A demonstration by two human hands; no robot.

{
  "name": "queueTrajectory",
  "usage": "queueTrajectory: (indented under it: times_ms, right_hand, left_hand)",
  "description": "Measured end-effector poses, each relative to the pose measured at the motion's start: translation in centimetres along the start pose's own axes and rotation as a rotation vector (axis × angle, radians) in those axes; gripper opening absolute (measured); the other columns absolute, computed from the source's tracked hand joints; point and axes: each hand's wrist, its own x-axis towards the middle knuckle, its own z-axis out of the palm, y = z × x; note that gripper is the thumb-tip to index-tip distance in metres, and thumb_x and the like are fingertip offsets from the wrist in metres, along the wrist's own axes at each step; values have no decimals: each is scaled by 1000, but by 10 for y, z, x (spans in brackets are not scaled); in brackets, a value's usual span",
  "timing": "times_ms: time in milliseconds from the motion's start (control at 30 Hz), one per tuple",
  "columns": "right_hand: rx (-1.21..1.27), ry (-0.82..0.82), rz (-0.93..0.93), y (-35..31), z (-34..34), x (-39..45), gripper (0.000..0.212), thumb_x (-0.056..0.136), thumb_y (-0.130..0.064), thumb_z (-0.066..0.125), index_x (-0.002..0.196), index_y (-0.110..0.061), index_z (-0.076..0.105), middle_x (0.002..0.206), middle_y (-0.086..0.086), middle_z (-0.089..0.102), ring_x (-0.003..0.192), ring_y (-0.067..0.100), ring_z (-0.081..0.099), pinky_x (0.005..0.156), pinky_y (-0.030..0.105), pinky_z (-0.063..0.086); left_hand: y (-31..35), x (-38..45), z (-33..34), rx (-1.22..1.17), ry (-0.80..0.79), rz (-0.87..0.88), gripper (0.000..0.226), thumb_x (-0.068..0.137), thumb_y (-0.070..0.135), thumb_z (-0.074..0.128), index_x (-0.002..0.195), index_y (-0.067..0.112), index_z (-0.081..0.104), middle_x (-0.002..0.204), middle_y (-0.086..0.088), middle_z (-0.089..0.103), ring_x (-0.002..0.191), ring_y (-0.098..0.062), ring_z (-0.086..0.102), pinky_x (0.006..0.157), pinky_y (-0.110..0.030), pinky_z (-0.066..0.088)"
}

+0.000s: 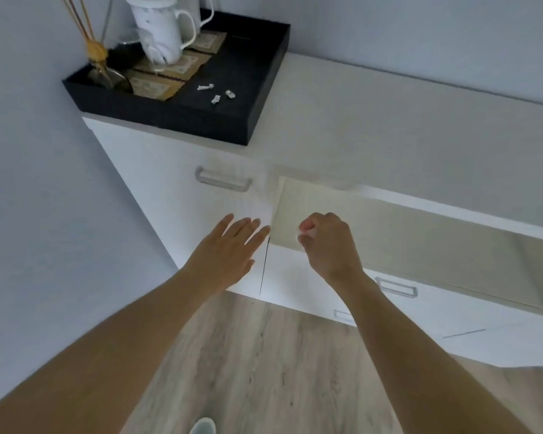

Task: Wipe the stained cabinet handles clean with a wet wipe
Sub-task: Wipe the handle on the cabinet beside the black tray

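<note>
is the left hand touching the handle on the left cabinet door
Apart. The head view shows the left hand with straight fingers lower down on the door, and a clear stretch of white door front between its fingertips and the handle above.

A low white cabinet [157, 170] with a pale wood-grain top stands on a light wooden floor [264, 355], against the wall. A black tray [201, 120] sits directly on the top's left end, overhanging its front edge slightly. The remaining top stretches away toward the right edge.
</note>
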Motion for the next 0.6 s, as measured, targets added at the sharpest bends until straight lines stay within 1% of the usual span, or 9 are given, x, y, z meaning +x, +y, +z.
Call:
queueTrajectory:
  times_ms: [67,100,133,233,300,400,467,533,600]
  right_hand:
    - [6,-16,24,-23,13,-2,14,91,-10,55,101,-13,64,97,1,51,75,13,48,68,21,39]
    - [9,-18,35,-33,16,-4,14,90,-10,55,100,-13,64,94,-1,48,74,13,47,66,21,38]
    - [9,-14,42,-41,18,-6,14,90,-10,55,100,-14,64,92,-3,45,74,13,46,64,20,37]
    - [26,-7,83,-58,17,-8,15,90,-10,54,100,-16,64,91,-5,42,74,11,45,52,14,31]
    - [50,1,112,-65,17,-8,15,90,-11,55,100,-16,63,92,-5,43,74,10,44,52,9,29]
    - [83,27,135,-72,18,-11,15,90,-10,55,101,-14,64,94,-3,46,75,10,44,51,6,28]
    - [133,40,165,-74,20,-15,15,89,-10,55,100,-14,65,94,-2,50,71,7,46,46,6,30]
    - [212,55,210,-75,23,-18,14,87,-9,56,95,-15,65,86,-6,54,61,2,48,40,6,35]
    - [303,62,253,-75,25,-23,13,85,-8,56,90,-16,65,74,-13,53,56,-1,49,36,4,36]
  left_hand:
    - [-26,-11,10,30,-102,20,67,101,41,40,154,13,11,158,-9,19,145,-23,22,118,-42,9]
    - [-39,-16,12,48,-127,29,65,103,40,32,154,14,2,160,-8,10,146,-22,14,119,-41,3]
    - [-52,-20,13,60,-127,45,65,103,40,30,154,14,-2,161,-8,7,147,-22,12,118,-41,1]
    - [-85,-28,12,73,-95,38,65,103,39,30,154,13,-1,161,-8,8,147,-22,13,119,-41,2]
    - [-102,-29,11,94,-96,23,65,104,41,28,154,14,-3,161,-7,6,147,-21,12,119,-40,2]
    - [-118,-29,11,94,-73,0,65,103,41,29,154,14,-1,160,-8,8,147,-23,13,119,-40,4]
    - [-125,-31,11,91,-41,-6,66,102,39,32,154,13,1,160,-10,11,146,-24,15,119,-41,7]
    - [-133,-33,12,96,1,1,66,101,37,37,154,11,6,159,-12,15,145,-26,18,119,-42,10]
    - [-141,-33,14,116,23,5,67,100,35,41,154,10,8,159,-13,14,145,-27,19,119,-42,11]
